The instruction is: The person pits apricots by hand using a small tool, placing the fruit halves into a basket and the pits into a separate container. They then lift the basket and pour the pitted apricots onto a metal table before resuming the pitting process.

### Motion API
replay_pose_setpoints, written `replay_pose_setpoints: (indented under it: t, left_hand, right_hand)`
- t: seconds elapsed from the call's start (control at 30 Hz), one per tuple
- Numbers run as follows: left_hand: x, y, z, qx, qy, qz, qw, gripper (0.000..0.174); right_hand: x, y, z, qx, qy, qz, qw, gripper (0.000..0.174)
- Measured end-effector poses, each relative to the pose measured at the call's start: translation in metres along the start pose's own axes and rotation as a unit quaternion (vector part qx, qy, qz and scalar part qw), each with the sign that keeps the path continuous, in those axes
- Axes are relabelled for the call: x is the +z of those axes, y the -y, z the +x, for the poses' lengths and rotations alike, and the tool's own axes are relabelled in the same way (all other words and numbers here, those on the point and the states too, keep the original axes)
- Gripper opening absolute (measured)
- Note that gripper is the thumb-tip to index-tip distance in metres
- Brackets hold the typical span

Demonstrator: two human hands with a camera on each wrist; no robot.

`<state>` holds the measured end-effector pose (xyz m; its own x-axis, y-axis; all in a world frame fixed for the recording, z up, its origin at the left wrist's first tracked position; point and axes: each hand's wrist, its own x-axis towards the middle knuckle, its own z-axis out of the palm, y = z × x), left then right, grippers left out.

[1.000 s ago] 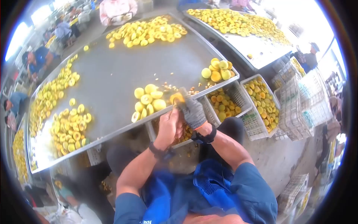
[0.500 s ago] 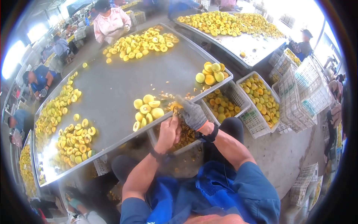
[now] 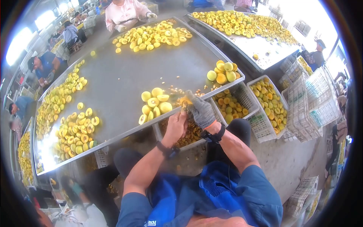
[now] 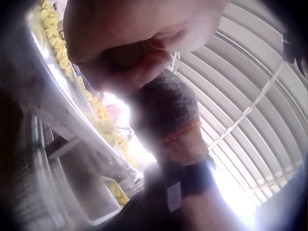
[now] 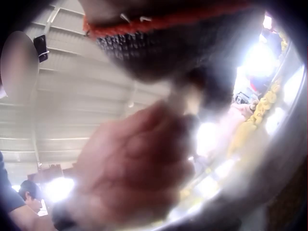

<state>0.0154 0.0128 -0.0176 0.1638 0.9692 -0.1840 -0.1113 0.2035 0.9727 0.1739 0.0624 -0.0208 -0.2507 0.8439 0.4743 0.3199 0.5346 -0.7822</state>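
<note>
At the table's near edge, my bare left hand [image 3: 176, 128] curls round a small, narrow tool [image 3: 184, 107], mostly hidden. My right hand [image 3: 202, 111], in a grey glove, grips an orange-yellow fruit piece [image 3: 185, 101] against the tool's tip. The left wrist view has the bare hand [image 4: 139, 38] in front of the gloved one [image 4: 166, 106]. Close together and blurred, the bare hand [image 5: 139, 168] and the glove [image 5: 168, 48] fill the right wrist view. Yellow fruit [image 3: 155, 103] lies left of my hands, with loose pits [image 3: 176, 90] beyond them.
The metal table [image 3: 113, 90] carries halved fruit [image 3: 153, 36] at its far side and left. More whole fruit [image 3: 222, 72] sits at the right corner. Crates [image 3: 266, 104] of fruit stand right; another crate [image 3: 189, 142] is below my hands. A person in pink [image 3: 126, 15] stands across.
The head view has shifted slightly. My hands stay together at the table edge, with small shifts of the gloved fingers round the fruit. The person in pink has moved their hands apart.
</note>
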Motion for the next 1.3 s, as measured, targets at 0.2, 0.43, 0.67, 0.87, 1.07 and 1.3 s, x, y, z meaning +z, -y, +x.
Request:
replay_pose_setpoints:
  t: [0.2, 0.43, 0.67, 0.87, 1.07, 1.3]
  left_hand:
    - [0.016, -0.009, -0.005, -0.040, 0.004, -0.076, 0.996, 0.036]
    - [0.020, -0.027, 0.004, -0.024, 0.008, -0.051, 0.998, 0.032]
    - [-0.003, 0.033, 0.071, 0.080, 0.022, 0.112, 0.990, 0.035]
    - [0.011, -0.035, 0.098, -0.184, 0.032, -0.077, 0.979, 0.035]
    - [0.017, -0.134, 0.077, -0.270, 0.042, -0.084, 0.958, 0.027]
    - [0.015, -0.244, 0.024, -0.313, 0.069, 0.013, 0.947, 0.026]
  right_hand:
    - [-0.006, -0.014, 0.001, -0.041, -0.013, -0.051, 0.998, 0.052]
    - [-0.030, -0.005, 0.021, -0.012, 0.009, 0.013, 1.000, 0.056]
    - [-0.022, -0.046, 0.039, 0.231, 0.041, 0.220, 0.947, 0.054]
    - [-0.044, -0.053, 0.079, 0.342, 0.023, 0.225, 0.912, 0.049]
    - [-0.044, -0.082, 0.038, 0.455, -0.145, 0.397, 0.784, 0.045]
    - [-0.119, 0.057, 0.068, 0.466, -0.165, 0.311, 0.811, 0.043]
